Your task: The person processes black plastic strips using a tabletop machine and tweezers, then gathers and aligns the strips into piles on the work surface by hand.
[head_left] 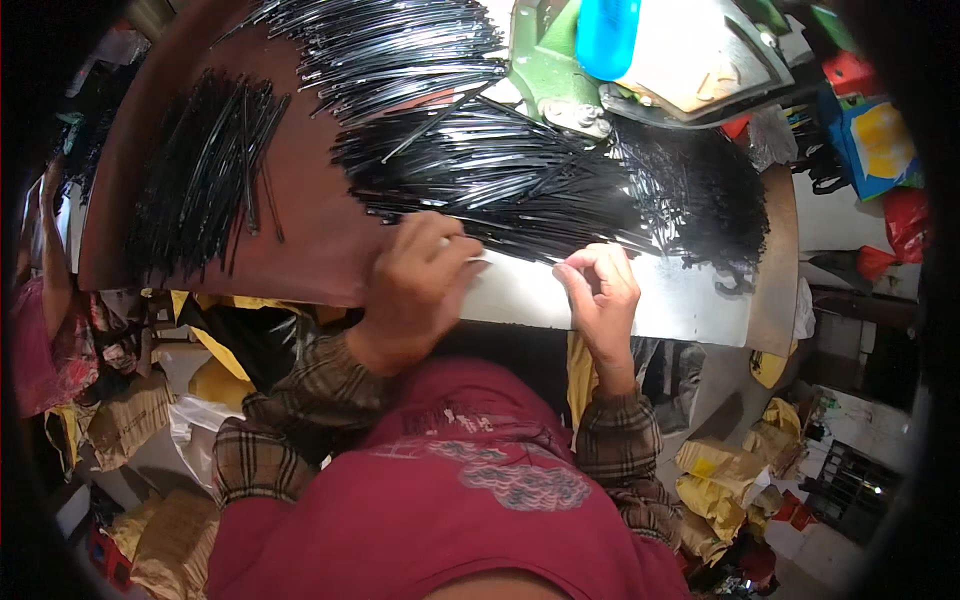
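Observation:
Thin black rods or strips lie in a large pile (480, 165) across the middle of the table. At its near edge, my left hand (420, 285) is closed with thumb and fingers together; it is slightly blurred, and a small pale tip shows at its fingertips. To its right, my right hand (605, 295) pinches thumb against forefinger beside the near ends of the rods. What either pinch holds is too small to make out. Both hands are over the bright metal strip (520, 295) along the table's front.
A second bundle of black rods (205, 175) lies on the brown tabletop (310, 215) at left, another pile (400, 50) farther back. A green machine (545, 50) with a blue bottle (606, 38) stands behind. Dark tangled pieces (710, 190) lie at right. Another person's arm (55, 235) shows far left.

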